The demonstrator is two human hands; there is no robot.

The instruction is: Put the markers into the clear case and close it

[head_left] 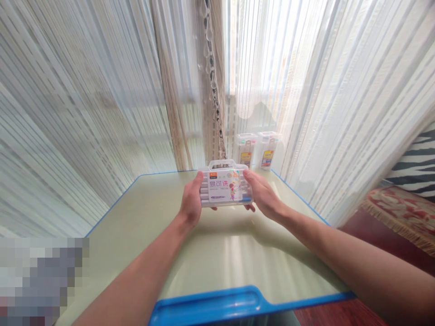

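Observation:
Held up over the table is a clear plastic case of marker pens (224, 186), with a built-in handle at its top and a white label with Chinese characters and a colourful figure. My left hand (193, 194) grips its left end, thumb on the front face. On the right end my right hand (260, 192) has hold of it the same way, with fingertips showing below the case. White pen barrels lie sideways behind the label. Both hands' other fingers are mostly hidden behind the case.
Two similar clear cases, a left one (246, 151) and a right one (268, 151), stand at the table's far edge. The pale green table (217, 253) has a blue rim with a front groove (207, 304). String curtains (118, 90) and a bead strand (213, 72) hang behind. A patterned fringed cloth (404, 217) lies at right.

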